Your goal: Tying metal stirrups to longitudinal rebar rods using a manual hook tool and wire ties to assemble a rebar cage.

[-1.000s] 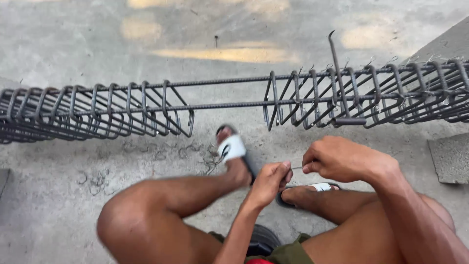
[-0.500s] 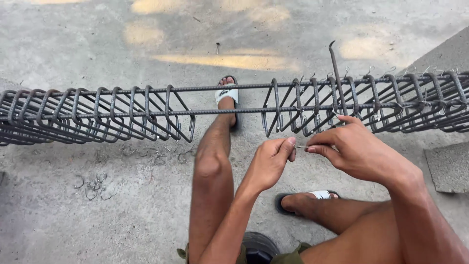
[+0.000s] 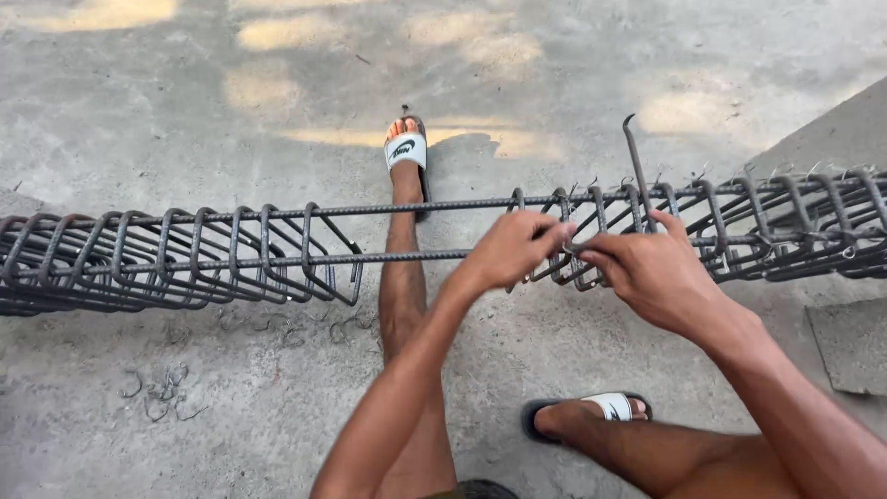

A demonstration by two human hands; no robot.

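A long rebar cage of steel stirrups on lengthwise bars lies across the concrete floor. My left hand and my right hand meet at the leftmost stirrup of the right-hand bundle, fingers pinched together on something thin there, likely a tie wire, too small to make out. A hooked metal tool stands up out of the cage just behind my right hand. My left leg stretches under the cage through the gap between the two stirrup bundles.
Loose bent wire scraps lie on the floor at the lower left. My feet wear black-and-white slides. A raised concrete slab sits at the right edge.
My left leg has stretched forward under the cage. Both hands rose from near my feet up to the stirrups and came together at the cage.
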